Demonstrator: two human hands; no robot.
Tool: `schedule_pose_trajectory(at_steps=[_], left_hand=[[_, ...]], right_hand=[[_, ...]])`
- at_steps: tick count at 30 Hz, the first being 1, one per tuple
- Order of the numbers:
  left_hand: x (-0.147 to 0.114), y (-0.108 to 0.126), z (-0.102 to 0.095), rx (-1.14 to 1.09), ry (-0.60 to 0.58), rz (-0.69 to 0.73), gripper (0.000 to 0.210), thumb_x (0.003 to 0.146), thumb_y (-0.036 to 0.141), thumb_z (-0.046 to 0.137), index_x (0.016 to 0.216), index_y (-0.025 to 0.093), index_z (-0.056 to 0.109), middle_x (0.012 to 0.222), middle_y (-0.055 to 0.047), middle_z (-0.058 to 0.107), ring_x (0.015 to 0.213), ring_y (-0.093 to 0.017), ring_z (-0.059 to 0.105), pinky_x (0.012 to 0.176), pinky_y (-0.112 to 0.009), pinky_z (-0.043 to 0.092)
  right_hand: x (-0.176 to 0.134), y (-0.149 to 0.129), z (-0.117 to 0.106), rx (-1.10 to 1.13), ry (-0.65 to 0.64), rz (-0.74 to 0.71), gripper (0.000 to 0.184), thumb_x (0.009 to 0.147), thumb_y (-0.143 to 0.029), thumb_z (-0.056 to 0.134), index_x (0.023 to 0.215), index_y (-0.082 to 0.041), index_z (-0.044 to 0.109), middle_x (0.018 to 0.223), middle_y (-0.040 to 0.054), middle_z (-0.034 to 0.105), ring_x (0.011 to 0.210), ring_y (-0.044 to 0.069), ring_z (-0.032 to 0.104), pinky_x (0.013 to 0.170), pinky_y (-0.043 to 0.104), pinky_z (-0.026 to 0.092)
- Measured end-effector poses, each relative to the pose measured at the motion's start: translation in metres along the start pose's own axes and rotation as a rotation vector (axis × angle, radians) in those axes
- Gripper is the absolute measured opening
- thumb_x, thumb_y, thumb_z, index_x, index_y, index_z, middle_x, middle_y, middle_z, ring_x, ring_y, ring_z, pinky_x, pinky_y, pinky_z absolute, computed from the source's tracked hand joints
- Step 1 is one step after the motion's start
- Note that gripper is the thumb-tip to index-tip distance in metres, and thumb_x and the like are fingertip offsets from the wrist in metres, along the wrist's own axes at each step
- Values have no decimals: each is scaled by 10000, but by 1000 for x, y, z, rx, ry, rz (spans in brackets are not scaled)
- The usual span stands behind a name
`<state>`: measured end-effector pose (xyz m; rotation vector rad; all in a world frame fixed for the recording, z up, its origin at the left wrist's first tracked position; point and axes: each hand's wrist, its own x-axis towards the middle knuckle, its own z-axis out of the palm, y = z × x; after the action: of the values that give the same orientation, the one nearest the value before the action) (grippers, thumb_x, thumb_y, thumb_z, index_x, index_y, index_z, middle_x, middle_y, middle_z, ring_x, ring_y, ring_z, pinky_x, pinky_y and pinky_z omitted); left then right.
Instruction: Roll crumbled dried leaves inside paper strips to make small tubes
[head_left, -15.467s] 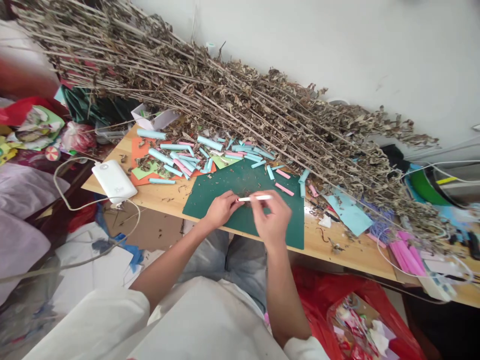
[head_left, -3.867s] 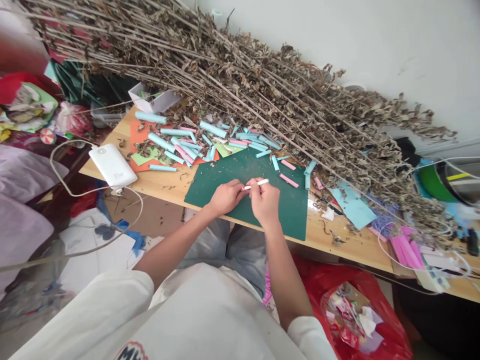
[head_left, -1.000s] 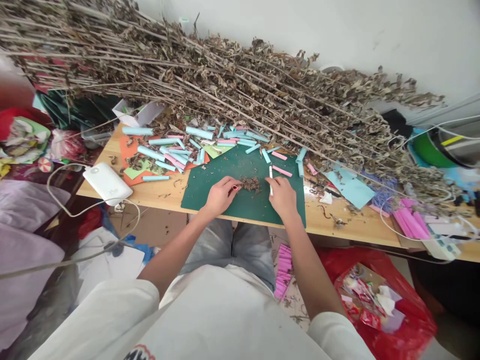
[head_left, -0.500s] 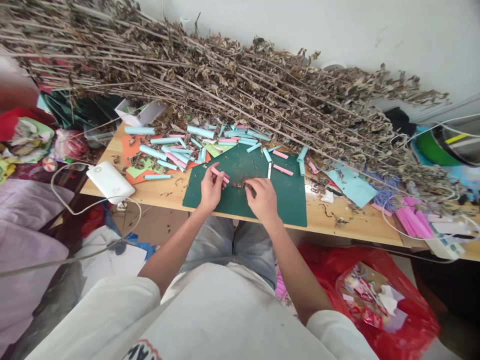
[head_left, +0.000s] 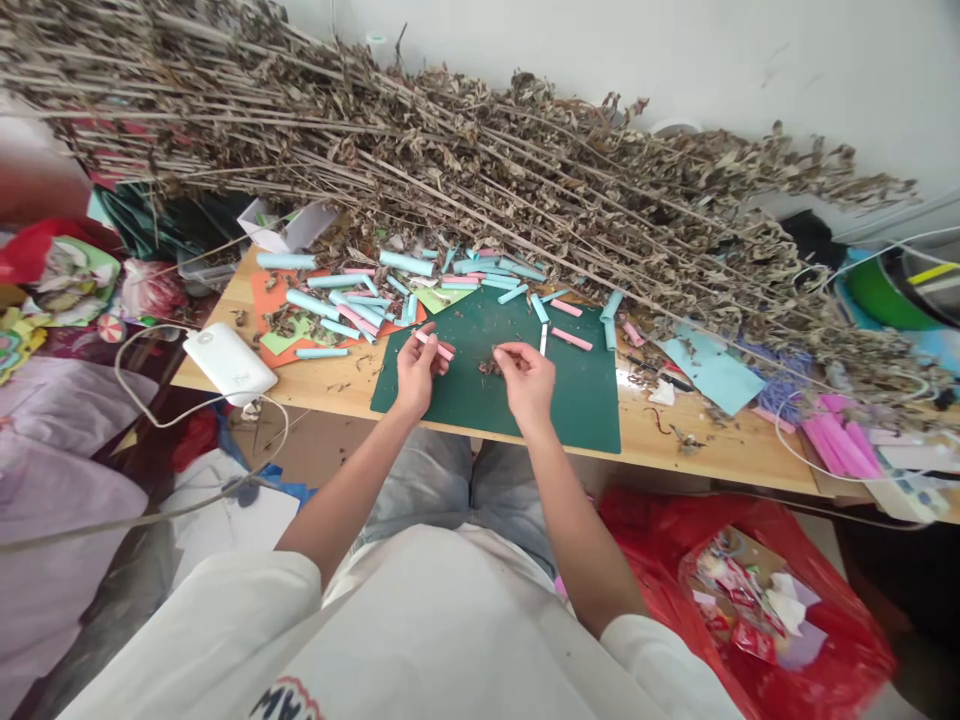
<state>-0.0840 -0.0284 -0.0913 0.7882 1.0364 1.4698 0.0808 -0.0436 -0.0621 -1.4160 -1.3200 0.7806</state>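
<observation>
My left hand (head_left: pixel 415 382) is closed round a pink rolled-paper tube (head_left: pixel 445 352), which it holds tilted above the left part of a green cutting mat (head_left: pixel 577 410). To its right, my right hand (head_left: pixel 531 388) is pinched at the fingertips over a small heap of crumbled dried leaves (head_left: pixel 487 368); brown leaf bits seem to be in the pinch, partly hidden by the fingers. Beyond the hands lie several blue paper tubes (head_left: pixel 406 263) and a few pink ones (head_left: pixel 571 339). A slim white stick (head_left: pixel 544 338) rests near the right hand on the mat.
Long dried leafy stalks (head_left: pixel 450 150) stretch across the back of the wooden table (head_left: pixel 720 455). A white power bank (head_left: pixel 229 363) with a cable sits at the left. Orange paper (head_left: pixel 266 292) lies under some tubes. Below right hangs a red bag (head_left: pixel 637 540) of scraps.
My right hand has lifted slightly from the leaf heap, its fingers still pinched. The left hand keeps the pink tube, now turned a little. The whole view has shifted slightly.
</observation>
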Motion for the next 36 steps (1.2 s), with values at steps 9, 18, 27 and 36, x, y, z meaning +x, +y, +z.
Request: schedule_pose_trajectory(at_steps=[9, 18, 27, 36], left_hand=[[-13, -1, 12, 594, -303, 148, 285, 892, 374, 593, 1105, 186, 621, 721, 10, 648, 634, -106, 595, 644, -216, 467], [-6, 12, 12, -52, -99, -226, 365, 823, 434, 697, 1008, 131, 612, 755, -38, 684, 514, -52, 538, 492, -169, 425], [-14, 17, 21, -228, -83, -302, 309, 815, 371, 727, 977, 121, 643, 735, -26, 678, 529, -41, 554, 492, -147, 430], [-16, 19, 24, -208, -85, -312, 323, 816, 384, 724, 983, 120, 637, 738, -23, 676, 519, -34, 543, 499, -150, 438]], right_hand=[[-1, -5, -4, 414, 89, 242, 200, 685, -332, 761, 807, -179, 722, 689, -1, 687, 632, 119, 604, 628, 252, 486], [-17, -7, -4, 380, 110, 240, 234, 667, -364, 772, 798, -183, 704, 709, 18, 699, 664, 149, 641, 651, 290, 530], [-24, -11, 10, 384, 61, 197, 202, 704, -350, 753, 820, -193, 701, 750, 13, 692, 676, 143, 632, 666, 296, 539], [-25, -7, 11, 353, 69, 203, 211, 693, -364, 755, 804, -193, 700, 746, 14, 695, 678, 148, 631, 667, 299, 541]])
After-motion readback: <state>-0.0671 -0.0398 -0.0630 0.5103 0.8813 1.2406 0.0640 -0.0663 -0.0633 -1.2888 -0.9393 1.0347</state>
